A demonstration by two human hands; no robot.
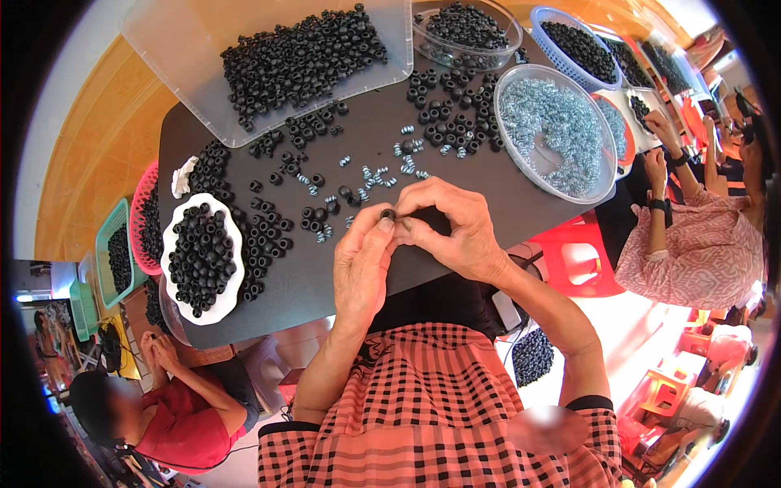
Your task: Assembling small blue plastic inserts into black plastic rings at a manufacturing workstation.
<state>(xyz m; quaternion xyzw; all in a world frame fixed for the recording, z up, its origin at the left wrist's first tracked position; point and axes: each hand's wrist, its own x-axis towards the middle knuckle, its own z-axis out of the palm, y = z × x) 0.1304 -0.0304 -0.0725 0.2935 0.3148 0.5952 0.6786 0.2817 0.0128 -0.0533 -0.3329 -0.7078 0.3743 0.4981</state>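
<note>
My left hand (364, 262) pinches a small black rubber ring (388, 215) between thumb and fingertips. My right hand (450, 225) meets it from the right, fingertips closed against the same ring; what it grips is hidden. Both hands hover over the near edge of a black table (480, 187). Loose black rings (272, 236) and small silver springs (370, 175) lie scattered just beyond my fingers.
A white dish of black rings (201, 256) stands left. A clear tray of rings (301, 57) sits at the back. A round clear tub of silver springs (557, 130) is right. Coloured baskets (122, 252) line the left edge. Other people sit at left (179, 407) and right (691, 244).
</note>
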